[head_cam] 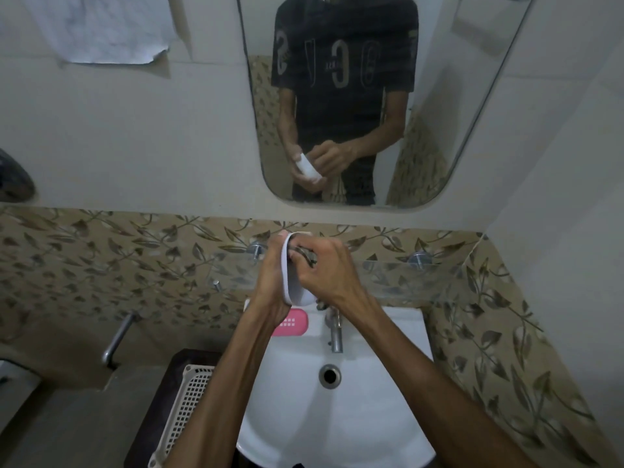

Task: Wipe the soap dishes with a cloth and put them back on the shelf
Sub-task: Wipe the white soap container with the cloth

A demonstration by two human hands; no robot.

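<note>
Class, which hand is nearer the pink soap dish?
Left. The left hand is directly above the pink dish, overlapping it; the right hand is further right and up.

white dish (pixel 297 292): oval; tilted on edge; held above the sink, before the shelf
pink dish (pixel 297 321): oval, white grid of holes; flat on sink rim
cloth (pixel 305 255): dark, bunched against white dish
shelf (pixel 388 275): clear glass, wall-mounted

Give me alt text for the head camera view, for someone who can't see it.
Over a white sink, the left hand holds a white soap dish on edge while the right hand wipes inside it with a dark cloth. A pink soap dish lies on the sink's rim, below a glass shelf and mirror.
</note>
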